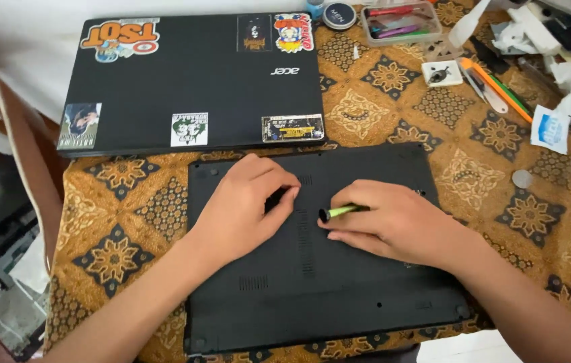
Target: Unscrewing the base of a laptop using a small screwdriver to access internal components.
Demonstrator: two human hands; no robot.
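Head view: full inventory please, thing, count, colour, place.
Upturned laptop: 1, black, base up, front centre.
Closed laptop: 1, black with stickers, rear left.
Tablecloth: 1, brown-gold patterned, over the table.
Screwdriver: 1, green and black, in right hand.
Clear box: 1, coloured bits inside, rear centre.
Round tin: 1, dark, rear centre.
Coin-like disc: 1, grey, right.
Orange-handled tool: 1, rear right.
White clutter: several pieces, rear right.
Left hand: on the upturned laptop.
Right hand: fingers around the screwdriver.
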